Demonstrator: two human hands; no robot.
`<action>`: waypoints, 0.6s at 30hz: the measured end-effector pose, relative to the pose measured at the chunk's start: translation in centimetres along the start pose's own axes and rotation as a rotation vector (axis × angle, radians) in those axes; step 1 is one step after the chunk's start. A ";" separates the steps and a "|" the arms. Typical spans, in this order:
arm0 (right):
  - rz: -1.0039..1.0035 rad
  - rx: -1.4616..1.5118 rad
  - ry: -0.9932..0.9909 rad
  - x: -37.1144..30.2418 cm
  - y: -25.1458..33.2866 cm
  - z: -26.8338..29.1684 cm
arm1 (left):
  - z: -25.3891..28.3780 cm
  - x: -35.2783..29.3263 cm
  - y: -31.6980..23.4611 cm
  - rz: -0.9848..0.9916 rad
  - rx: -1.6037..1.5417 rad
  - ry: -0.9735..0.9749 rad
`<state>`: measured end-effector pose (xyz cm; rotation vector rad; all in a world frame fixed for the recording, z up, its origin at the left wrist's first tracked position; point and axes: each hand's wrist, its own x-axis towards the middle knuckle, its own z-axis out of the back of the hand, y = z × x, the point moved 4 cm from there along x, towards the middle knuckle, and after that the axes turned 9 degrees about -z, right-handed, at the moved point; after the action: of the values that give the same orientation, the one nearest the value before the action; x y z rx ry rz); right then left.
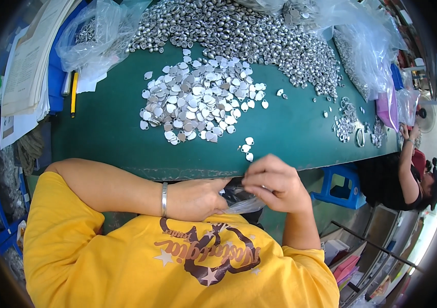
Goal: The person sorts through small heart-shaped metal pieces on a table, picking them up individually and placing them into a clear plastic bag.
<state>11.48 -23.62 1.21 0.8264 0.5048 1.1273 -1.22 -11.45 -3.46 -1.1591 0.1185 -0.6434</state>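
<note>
Just below the table's near edge, my left hand [196,199] is closed at the side of a clear plastic bag [246,201], its index finger reaching along the edge. Some of its fingertips are hidden. My right hand [276,183] hovers over the bag with fingers curled toward the thumb; whatever they pinch is too small or hidden to make out. Close beyond it lie a few flat silver heart-shaped metal tags [249,149]. Farther up the green table spreads a large pile of the same tags [198,97].
Behind the tags stretches a heap of small domed metal pieces [239,31]. Smaller clusters of metal parts [346,120] lie at the right. Plastic bags [95,38], papers [26,72] and a yellow pen [74,95] stand left. A blue stool [342,187] and another person [408,174] are right.
</note>
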 end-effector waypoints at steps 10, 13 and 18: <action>-0.043 0.071 0.139 1.0 -0.6 0.6 | -0.1 -0.1 0.3 -0.025 -0.025 -0.021; 0.030 -0.138 -0.043 2.8 -1.3 1.8 | 0.0 0.1 0.1 -0.046 0.014 -0.021; 0.104 -0.458 -0.364 7.2 -2.4 1.8 | 0.2 0.0 -0.1 -0.063 0.004 -0.065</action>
<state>16.82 -17.92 0.71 0.6373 -0.1014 1.0989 -1.18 -11.26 -3.32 -1.1826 0.0260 -0.6611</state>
